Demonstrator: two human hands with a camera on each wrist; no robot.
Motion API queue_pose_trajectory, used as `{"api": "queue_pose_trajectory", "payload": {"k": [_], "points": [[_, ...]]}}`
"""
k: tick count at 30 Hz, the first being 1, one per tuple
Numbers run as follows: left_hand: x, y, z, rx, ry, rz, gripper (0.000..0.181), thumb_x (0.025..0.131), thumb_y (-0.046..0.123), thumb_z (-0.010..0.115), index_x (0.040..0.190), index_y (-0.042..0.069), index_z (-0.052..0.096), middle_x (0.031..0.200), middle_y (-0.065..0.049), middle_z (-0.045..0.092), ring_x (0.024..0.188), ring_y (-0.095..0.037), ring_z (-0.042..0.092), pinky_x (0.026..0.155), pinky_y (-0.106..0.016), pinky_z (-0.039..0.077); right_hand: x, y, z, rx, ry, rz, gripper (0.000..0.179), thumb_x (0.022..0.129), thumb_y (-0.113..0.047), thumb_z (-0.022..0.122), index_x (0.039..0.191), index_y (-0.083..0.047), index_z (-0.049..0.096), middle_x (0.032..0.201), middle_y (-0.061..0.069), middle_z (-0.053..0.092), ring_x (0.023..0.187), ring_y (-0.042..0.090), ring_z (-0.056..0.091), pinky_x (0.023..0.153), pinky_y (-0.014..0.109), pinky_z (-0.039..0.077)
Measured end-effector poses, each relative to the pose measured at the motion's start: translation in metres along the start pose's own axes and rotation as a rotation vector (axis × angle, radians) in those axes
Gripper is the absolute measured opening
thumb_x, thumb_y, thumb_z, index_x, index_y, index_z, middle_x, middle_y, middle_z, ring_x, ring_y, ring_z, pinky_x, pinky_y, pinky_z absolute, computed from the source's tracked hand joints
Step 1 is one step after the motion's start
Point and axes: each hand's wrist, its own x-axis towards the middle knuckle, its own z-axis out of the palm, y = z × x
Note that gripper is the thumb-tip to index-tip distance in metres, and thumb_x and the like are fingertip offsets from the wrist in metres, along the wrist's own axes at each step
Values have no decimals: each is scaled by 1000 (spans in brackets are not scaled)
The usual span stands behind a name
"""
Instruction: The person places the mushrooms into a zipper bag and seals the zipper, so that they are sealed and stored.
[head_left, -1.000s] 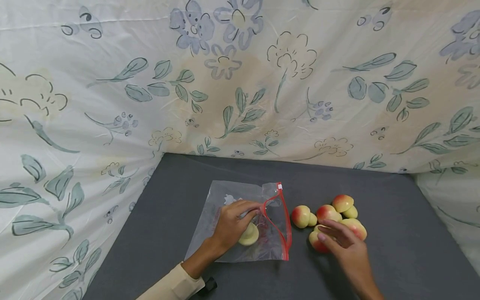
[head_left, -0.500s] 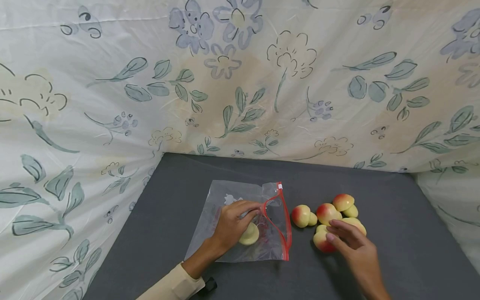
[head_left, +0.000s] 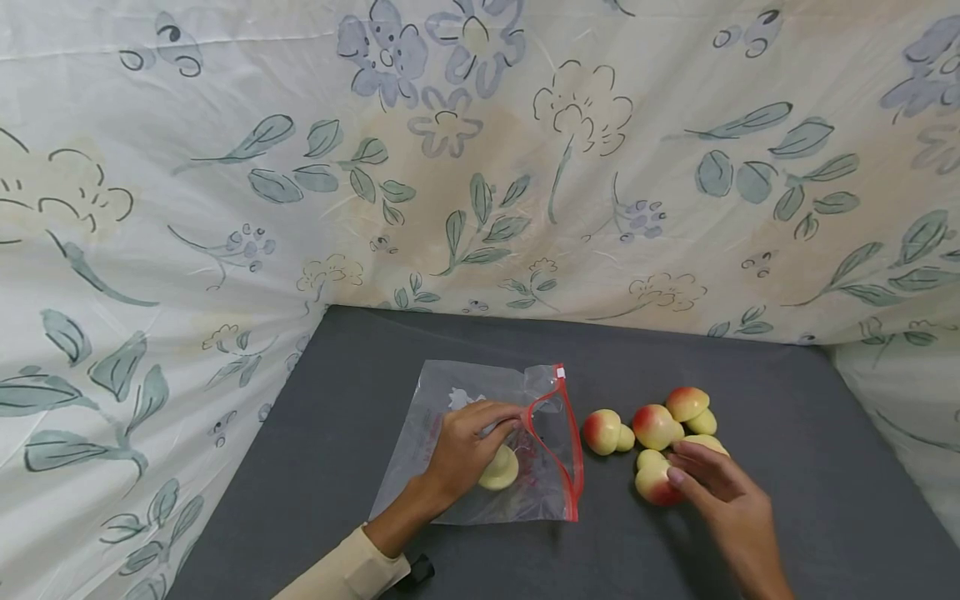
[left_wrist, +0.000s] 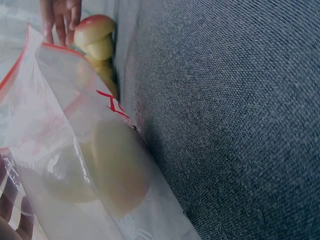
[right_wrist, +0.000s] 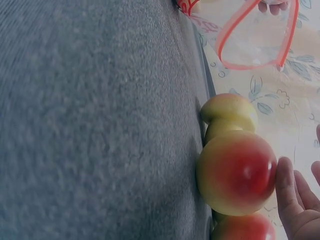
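My left hand [head_left: 468, 446] pinches the upper layer of a clear zip bag [head_left: 423, 404] by its red-edged mouth, which gapes to the right. Inside the bag lies a pale yellow toy mushroom [head_left: 498, 469], blurred through plastic in the left wrist view. My right hand [head_left: 731, 508] is at the right side of the nearest red-and-yellow toy mushroom [head_left: 657, 480]. In the right wrist view its fingers [right_wrist: 286, 187] are loosely extended, one fingertip right at the red cap [right_wrist: 240, 172]. The hand partly hides another toy mushroom [head_left: 708, 442] behind.
More toy mushrooms lie close behind: one beside the bag's mouth [head_left: 603, 432], one in the middle [head_left: 654, 427] and one at the back [head_left: 687, 405]. A dark grey cloth [head_left: 360, 383] covers the table. Floral curtains [head_left: 480, 208] hang behind and at both sides.
My right hand has moved to the right, and the nearest toy mushroom has shifted right and turned slightly. My left hand and the bag have stayed in place.
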Motion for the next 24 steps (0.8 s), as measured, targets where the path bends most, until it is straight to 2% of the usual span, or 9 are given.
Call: {"api": "queue_pose_trajectory", "payload": {"k": [9,16,24], "points": [[-1,0,0,-10,-3,3,28,88,-6,82,112,8,80,102,-3,80,95,-14,77,86,-24,61,1,1,-7,-16,53,-8,46,91,10,77,135,11,63,117,-2,79,107,5,75,87,13,56],[-2,0,0,-5,-1,1,28,87,-7,82,111,9,80,102,-3,80,95,-15,77,87,-25,60,3,1,-15,-7,76,7,49,91,8,78,138,11,61,117,0,80,108,7,75,86,14,57],[-3,0,0,-17,-2,-7,26,89,-4,81,112,9,80,101,-3,80,95,-14,76,87,-24,60,6,1,-24,-54,135,11,48,91,4,81,136,6,65,113,-7,80,102,2,74,82,12,56]]}}
